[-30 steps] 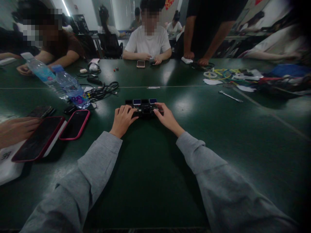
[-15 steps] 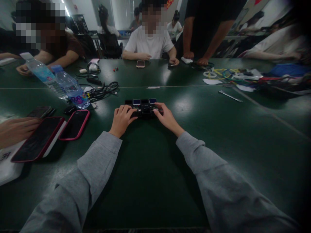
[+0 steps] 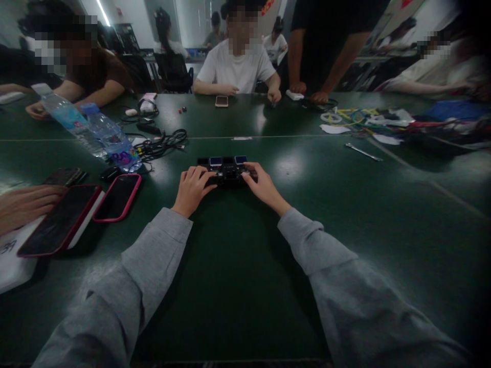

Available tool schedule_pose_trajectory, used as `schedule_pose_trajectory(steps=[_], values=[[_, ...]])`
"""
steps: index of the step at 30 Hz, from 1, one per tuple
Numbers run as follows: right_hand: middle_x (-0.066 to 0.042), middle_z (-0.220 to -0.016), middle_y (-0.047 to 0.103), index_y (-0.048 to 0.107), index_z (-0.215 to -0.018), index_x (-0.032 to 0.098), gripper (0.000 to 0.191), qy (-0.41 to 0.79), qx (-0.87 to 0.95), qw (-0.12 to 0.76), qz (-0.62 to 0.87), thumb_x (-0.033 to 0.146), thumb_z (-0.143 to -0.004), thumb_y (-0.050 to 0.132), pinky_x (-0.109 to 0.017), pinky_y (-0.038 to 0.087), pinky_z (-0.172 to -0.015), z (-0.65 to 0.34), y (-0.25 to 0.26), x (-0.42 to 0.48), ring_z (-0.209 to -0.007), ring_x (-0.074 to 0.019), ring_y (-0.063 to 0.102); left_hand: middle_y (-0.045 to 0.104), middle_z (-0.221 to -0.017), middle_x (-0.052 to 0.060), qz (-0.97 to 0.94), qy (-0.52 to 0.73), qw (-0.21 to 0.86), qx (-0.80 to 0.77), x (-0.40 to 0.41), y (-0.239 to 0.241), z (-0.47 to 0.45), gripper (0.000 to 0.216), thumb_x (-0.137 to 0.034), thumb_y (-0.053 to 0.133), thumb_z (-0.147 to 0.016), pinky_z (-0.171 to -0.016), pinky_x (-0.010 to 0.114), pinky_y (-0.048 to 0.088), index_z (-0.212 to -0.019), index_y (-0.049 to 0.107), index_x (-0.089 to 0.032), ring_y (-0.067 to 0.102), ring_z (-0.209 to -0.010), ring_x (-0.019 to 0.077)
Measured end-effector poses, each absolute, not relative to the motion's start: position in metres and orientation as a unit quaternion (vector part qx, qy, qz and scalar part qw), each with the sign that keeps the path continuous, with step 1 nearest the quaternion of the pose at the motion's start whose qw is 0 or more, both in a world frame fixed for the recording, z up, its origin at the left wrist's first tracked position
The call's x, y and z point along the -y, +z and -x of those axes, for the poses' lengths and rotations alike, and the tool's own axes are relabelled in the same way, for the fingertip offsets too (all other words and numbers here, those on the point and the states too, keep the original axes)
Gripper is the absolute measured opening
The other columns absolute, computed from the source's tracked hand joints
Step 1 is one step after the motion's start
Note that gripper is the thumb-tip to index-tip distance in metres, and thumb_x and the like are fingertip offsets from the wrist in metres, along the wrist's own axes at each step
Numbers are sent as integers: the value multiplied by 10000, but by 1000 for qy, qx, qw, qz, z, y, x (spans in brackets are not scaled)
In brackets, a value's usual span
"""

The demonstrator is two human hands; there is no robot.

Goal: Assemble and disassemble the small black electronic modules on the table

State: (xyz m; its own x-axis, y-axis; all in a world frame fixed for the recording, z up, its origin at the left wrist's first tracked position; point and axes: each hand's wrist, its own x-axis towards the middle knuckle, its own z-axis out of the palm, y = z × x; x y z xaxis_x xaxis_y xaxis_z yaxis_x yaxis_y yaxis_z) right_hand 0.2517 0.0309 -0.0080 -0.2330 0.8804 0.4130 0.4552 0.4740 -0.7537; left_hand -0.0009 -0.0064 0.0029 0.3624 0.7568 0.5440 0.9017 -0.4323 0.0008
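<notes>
A small black device (image 3: 226, 171) with two little blue screens lies flat on the dark green table (image 3: 238, 266), straight ahead of me. My left hand (image 3: 192, 189) grips its left end with curled fingers. My right hand (image 3: 263, 186) grips its right end the same way. Both arms reach forward in grey sleeves. The parts of the device under my fingers are hidden.
Two phones in red cases (image 3: 117, 197) lie at the left beside another person's hand (image 3: 21, 204). Water bottles (image 3: 109, 138) and tangled black cables (image 3: 161, 143) sit behind them. A wrench (image 3: 363, 152) and a pile of wires (image 3: 368, 120) lie far right. People sit around the table.
My hands and the device have stayed in place. The person in white across the table has moved one hand out to the side.
</notes>
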Motion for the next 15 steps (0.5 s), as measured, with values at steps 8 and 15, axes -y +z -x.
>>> schedule_pose_trajectory(steps=[8,15], values=[[-114,-1257,604,532,-1268,240,366,249,744,424,453,411,-944,543,-511,504,-972,-252,-8,-31,-1132,-274,596,603,-1191,107,812,-239,151,511,7,3,0,360,-366,626,-916,-874,415,420,-1246,578,-231,519,-1112,288],[-116,-1264,602,528,-1276,233,362,246,750,425,444,396,-954,540,-509,503,-980,-253,-11,-33,-1147,-272,592,590,-1198,109,811,-230,158,514,7,3,0,377,-359,627,-915,-871,412,427,-1261,568,-222,512,-1104,290]])
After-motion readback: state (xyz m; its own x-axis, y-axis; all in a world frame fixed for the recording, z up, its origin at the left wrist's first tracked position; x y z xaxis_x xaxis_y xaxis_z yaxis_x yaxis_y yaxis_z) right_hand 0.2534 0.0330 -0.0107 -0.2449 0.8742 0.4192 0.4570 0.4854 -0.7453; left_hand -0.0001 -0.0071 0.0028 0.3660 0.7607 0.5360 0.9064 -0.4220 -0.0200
